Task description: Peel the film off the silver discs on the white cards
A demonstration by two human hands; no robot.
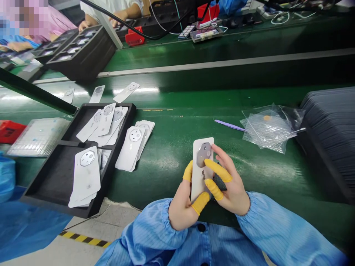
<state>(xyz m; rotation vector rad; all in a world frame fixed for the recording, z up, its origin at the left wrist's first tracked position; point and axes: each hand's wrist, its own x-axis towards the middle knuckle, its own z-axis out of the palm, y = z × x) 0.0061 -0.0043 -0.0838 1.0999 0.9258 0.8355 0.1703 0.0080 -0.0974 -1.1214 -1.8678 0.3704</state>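
Note:
A white panel (pixel 198 177) with a grey octagonal camera plate is held nearly upright in front of my body. My left hand (pixel 184 205) grips its lower part, with yellow finger cots on the thumb and a finger at the left edge. My right hand (pixel 231 184) is at the panel's right side, two yellow-covered fingers lying over its face near the camera plate and another finger at the top right edge. A small dark item, partly hidden, shows behind the right fingers. Similar white panels (pixel 129 149) lie stacked on the green bench (pixel 166 140) to the left.
A black tray (pixel 48 175) at the left holds more white panels (pixel 86 173). Clear plastic film (pixel 270 129) and a purple tool (pixel 230 125) lie to the right. Dark stacked sheets (pixel 330 129) stand at the far right. Co-workers' hands (pixel 122 17) show across the bench.

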